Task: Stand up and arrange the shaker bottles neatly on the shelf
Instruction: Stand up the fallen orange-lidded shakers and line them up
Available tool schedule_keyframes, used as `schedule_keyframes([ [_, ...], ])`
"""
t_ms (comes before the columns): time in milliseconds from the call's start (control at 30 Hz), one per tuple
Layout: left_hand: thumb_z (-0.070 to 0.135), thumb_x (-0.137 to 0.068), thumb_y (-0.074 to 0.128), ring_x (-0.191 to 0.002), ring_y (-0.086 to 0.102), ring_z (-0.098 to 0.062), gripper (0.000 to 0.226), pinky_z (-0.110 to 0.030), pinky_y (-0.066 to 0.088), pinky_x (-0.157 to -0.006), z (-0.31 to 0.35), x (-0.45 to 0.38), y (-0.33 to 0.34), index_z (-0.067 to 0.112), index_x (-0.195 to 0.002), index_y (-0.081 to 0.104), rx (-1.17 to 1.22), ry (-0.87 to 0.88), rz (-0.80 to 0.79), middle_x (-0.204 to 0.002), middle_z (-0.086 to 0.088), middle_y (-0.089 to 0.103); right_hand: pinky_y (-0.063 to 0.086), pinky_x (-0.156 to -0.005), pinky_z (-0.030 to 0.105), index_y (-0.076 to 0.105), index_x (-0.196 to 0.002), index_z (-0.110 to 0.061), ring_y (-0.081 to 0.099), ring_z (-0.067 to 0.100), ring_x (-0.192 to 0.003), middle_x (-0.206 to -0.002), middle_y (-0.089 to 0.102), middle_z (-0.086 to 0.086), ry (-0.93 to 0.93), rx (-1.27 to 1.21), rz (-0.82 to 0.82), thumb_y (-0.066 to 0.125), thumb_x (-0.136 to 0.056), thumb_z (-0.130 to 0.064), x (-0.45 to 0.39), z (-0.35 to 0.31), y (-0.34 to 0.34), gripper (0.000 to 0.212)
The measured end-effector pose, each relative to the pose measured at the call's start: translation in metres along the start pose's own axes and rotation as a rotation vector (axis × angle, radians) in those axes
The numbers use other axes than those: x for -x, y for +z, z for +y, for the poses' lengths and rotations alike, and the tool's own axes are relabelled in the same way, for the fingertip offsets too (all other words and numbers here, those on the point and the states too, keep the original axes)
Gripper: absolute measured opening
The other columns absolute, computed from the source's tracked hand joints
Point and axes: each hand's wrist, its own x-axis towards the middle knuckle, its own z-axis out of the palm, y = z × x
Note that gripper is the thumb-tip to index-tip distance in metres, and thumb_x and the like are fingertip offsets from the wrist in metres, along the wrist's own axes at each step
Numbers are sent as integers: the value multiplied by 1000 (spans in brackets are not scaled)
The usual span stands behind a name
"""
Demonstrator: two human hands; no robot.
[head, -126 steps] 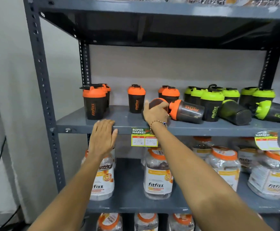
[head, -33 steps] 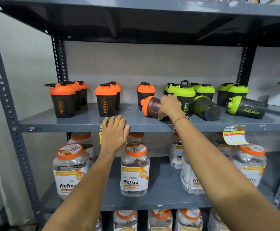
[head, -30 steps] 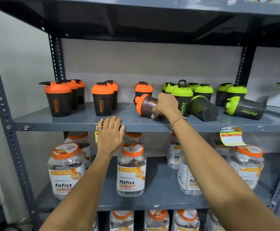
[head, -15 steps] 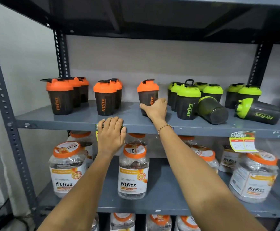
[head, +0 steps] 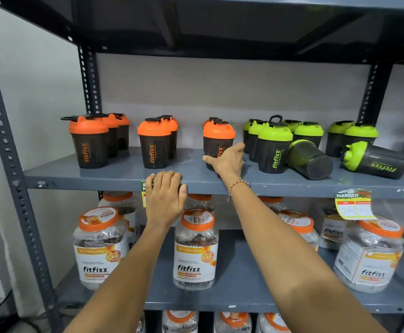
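On the grey shelf (head: 114, 175), black shaker bottles with orange lids stand upright in rows at the left (head: 89, 143) and middle (head: 153, 146). My right hand (head: 227, 159) grips the base of an upright orange-lidded shaker (head: 217, 140). Green-lidded shakers (head: 275, 147) stand to its right. One green shaker (head: 310, 162) lies on its side with its bottom facing me. Another green shaker (head: 374, 161) lies at the far right. My left hand (head: 165, 198) rests flat on the shelf's front edge, holding nothing.
Clear jars with orange lids (head: 195, 251) fill the shelf below and the one under it. Price tags (head: 353, 204) hang from the shelf edge. A dark shelf (head: 220, 25) sits close overhead. Perforated grey uprights (head: 6, 145) frame the left side.
My right hand has turned the fallen orange-lidded shaker upright and set it on the shelf. The left hand has stayed on the shelf edge.
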Motion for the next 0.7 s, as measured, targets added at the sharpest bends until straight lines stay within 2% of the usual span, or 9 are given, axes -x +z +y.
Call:
schedule_keyframes([
  [367, 33, -93, 38, -98, 54, -28, 34, -42, 30, -98, 0, 0, -3, 10, -105, 60, -8, 0, -42, -104, -10, 63, 44, -94, 43, 27, -119, -7, 47, 36, -119, -127, 45, 19, -22, 118, -27, 86, -56, -46, 8, -3, -7, 94],
  [467, 34, -93, 37, -98, 56, -29, 36, -42, 30, -98, -1, -1, -8, 10, -106, 61, -11, 2, -83, -105, -10, 63, 44, -94, 44, 28, -118, -7, 47, 36, -118, -128, 43, 20, -33, 145, -21, 87, -56, -42, 16, -5, -16, 92],
  [533, 33, -93, 37, -98, 56, -29, 36, -42, 30, -98, -1, -1, -9, 10, -106, 61, 7, -1, -98, -105, -10, 63, 45, -90, 42, 33, -116, -6, 51, 35, -114, -126, 44, 19, -73, 164, 10, 87, -61, -33, 24, 2, -28, 82],
  [633, 32, -93, 37, -102, 54, -28, 35, -43, 27, -104, 2, -1, -11, 9, -105, 61, 65, -69, -103, -106, -10, 62, 40, -76, 31, 46, -106, -6, 55, 31, -103, -116, 51, 14, -161, 193, 105, 77, -75, -20, 37, 20, -58, 46],
  [700, 31, -93, 37, -111, 52, -28, 35, -44, 21, -111, 8, -1, -12, 9, -107, 60, 127, -122, -113, -110, -9, 61, 36, -74, 28, 52, -98, -7, 55, 29, -100, -109, 55, 13, -191, 195, 201, 68, -81, -13, 42, 31, -87, 25],
])
